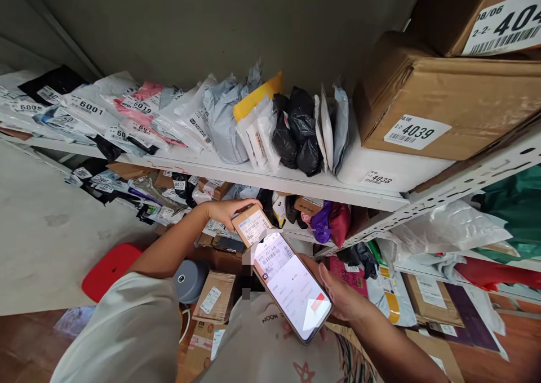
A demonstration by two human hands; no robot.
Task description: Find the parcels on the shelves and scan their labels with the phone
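My left hand (227, 212) grips a small brown cardboard box (242, 229) by its upper edge, its white barcode label facing up. Below and to the right, my right hand (338, 293) is closed around a smartphone (291, 287), thumb along the side. The lit screen shows a label picture with a barcode and a red button near the bottom. The phone's top end overlaps the lower edge of the box in view. Both are in front of the lower shelf, close to my body.
A white shelf (287, 183) carries bagged parcels (228, 118) and a large carton (456, 107) marked 4039. More parcels (169, 197) fill the shelf below. A red stool (110, 270), a grey round object (191, 280) and cardboard boxes (214, 295) stand lower down. Flat packages (435, 298) lie at right.
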